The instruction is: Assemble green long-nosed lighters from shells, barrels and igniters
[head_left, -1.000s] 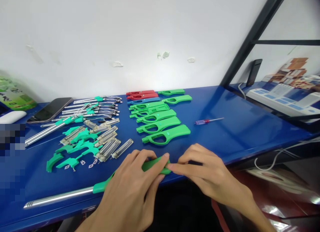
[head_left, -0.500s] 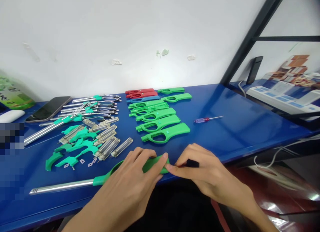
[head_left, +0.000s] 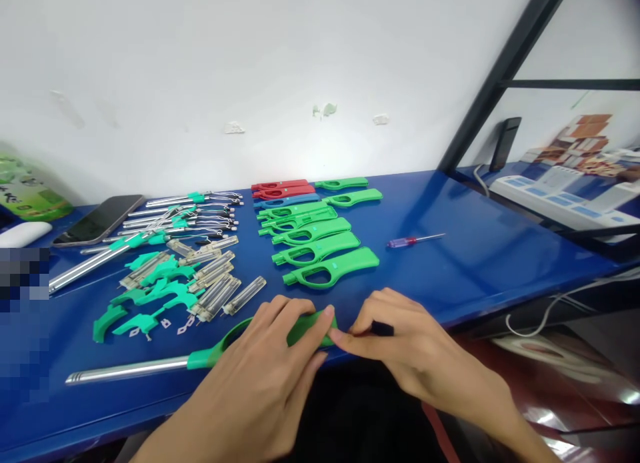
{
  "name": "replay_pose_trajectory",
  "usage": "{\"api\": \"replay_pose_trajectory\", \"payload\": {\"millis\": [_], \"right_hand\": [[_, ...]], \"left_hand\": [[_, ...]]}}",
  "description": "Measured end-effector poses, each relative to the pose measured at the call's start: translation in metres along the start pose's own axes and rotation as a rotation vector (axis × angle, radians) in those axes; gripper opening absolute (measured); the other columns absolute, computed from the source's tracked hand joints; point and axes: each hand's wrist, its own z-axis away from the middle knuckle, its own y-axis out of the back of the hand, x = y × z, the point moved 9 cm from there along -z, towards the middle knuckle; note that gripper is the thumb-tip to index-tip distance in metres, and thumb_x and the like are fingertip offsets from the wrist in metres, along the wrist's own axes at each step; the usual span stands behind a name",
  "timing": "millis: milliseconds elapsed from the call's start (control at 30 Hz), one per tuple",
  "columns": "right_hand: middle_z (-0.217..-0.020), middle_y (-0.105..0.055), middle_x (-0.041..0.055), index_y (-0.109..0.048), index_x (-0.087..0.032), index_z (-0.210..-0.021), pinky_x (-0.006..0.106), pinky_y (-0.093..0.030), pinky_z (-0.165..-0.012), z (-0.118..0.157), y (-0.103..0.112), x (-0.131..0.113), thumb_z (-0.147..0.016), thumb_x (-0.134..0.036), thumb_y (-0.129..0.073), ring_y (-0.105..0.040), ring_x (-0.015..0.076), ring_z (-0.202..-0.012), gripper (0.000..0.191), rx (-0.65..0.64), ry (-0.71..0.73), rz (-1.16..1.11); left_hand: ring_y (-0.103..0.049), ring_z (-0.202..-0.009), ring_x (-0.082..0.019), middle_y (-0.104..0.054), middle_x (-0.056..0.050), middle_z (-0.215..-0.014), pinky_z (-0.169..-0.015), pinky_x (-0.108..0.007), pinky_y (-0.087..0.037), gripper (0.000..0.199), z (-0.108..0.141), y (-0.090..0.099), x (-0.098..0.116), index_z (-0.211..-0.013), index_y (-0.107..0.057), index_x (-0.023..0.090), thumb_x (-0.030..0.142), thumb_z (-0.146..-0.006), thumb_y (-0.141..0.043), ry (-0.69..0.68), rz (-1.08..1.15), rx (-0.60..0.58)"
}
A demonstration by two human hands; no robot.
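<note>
A long-nosed gas lighter (head_left: 305, 326) with a green handle and a silver tube lies along the near edge of the table, its tube pointing left. Wrapped over the handle is my left hand (head_left: 265, 363), the thumb pressed near the right end. My right hand (head_left: 395, 336) pinches that same end between thumb and bent forefinger. Whatever sits under the right fingertips is hidden. Beyond my hands lie green handle shells (head_left: 333, 266) in a column. To the left are clear fuel tanks (head_left: 245, 295) and loose green plastic pieces (head_left: 170, 293).
Silver tubes with wires (head_left: 107, 256) lie at the left, near a phone (head_left: 100, 220) and a white mouse (head_left: 25, 234). Red shells (head_left: 283, 191) and a blue one rest toward the wall. A purple-handled screwdriver (head_left: 403, 242) is on the right, before a black metal frame (head_left: 500, 83).
The view has shifted slightly. Both hands keep their hold on the lighter's handle, with almost no visible movement.
</note>
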Motion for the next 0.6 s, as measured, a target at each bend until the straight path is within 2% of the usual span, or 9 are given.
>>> {"api": "replay_pose_trajectory", "payload": {"millis": [100, 200, 333, 467, 600], "right_hand": [[-0.094, -0.067, 0.0001, -0.073, -0.032, -0.136, 0.028, -0.051, -0.075, 0.002, 0.006, 0.005, -0.104, -0.002, -0.049, -0.061, 0.0131, -0.084, 0.05, 0.063, -0.044, -0.104], [-0.096, -0.069, -0.0006, -0.073, -0.034, -0.139, 0.022, -0.056, -0.074, 0.005, 0.02, 0.018, -0.105, -0.008, -0.056, -0.067, 0.011, -0.083, 0.046, 0.212, -0.185, -0.207], [-0.096, -0.077, -0.0018, -0.084, -0.031, -0.111, 0.018, -0.058, -0.077, 0.003, 0.03, 0.028, -0.103, -0.015, -0.066, -0.073, 0.0104, -0.085, 0.025, 0.326, -0.294, -0.242], [-0.096, -0.082, -0.0028, -0.085, -0.03, -0.101, 0.017, -0.061, -0.08, -0.005, 0.026, 0.03, -0.099, -0.017, -0.074, -0.078, 0.0115, -0.085, 0.017, 0.349, -0.343, -0.279], [-0.087, -0.084, -0.004, -0.084, -0.027, -0.09, 0.019, -0.063, -0.073, -0.01, 0.019, 0.032, -0.091, -0.02, -0.083, -0.08, 0.014, -0.076, 0.007, 0.35, -0.416, -0.337]], "left_hand": [[-0.066, -0.112, -0.03, -0.068, -0.016, -0.124, -0.097, -0.055, -0.063, 0.054, 0.001, 0.0, 0.002, -0.151, -0.05, 0.011, 0.002, -0.098, -0.044, 0.001, -0.005, 0.001], [-0.067, -0.108, -0.028, -0.07, -0.014, -0.12, -0.094, -0.053, -0.064, 0.059, 0.002, -0.003, 0.002, -0.151, -0.051, 0.012, -0.004, -0.095, -0.044, 0.003, -0.015, 0.0], [-0.069, -0.107, -0.026, -0.074, -0.01, -0.12, -0.095, -0.049, -0.063, 0.045, 0.003, 0.001, -0.002, -0.145, -0.056, 0.015, 0.004, -0.103, -0.051, 0.037, 0.019, 0.096], [-0.071, -0.105, -0.022, -0.077, -0.006, -0.118, -0.094, -0.041, -0.061, 0.028, 0.005, 0.007, -0.006, -0.134, -0.061, 0.017, 0.014, -0.107, -0.056, 0.077, 0.094, 0.21], [-0.073, -0.105, -0.023, -0.079, -0.005, -0.119, -0.095, -0.042, -0.062, 0.025, 0.005, 0.006, -0.005, -0.131, -0.065, 0.018, 0.016, -0.108, -0.056, 0.069, 0.081, 0.21]]}}
